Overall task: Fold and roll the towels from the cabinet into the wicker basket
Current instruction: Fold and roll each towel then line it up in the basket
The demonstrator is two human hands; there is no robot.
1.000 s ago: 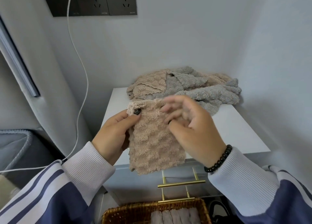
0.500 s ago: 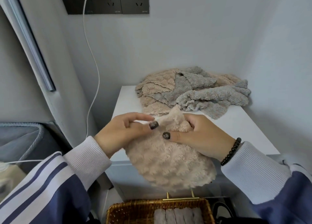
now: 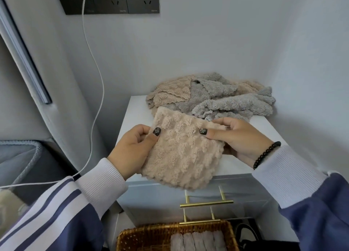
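Wicker basket at lower centre, rolled towels already inside. Above it, mid-frame, beige towel folded small, pinched at its top corners by left hand and right hand. Folding apparently done; next, probably rolling tightly. Farther back, upper centre, unfolded pile on cabinet surface.

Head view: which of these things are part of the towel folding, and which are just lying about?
Part of the job: beige towel held by the left hand and right hand; towel pile on the cabinet; wicker basket with rolled towels.

Lying about: white cable; wall sockets; bead bracelet.
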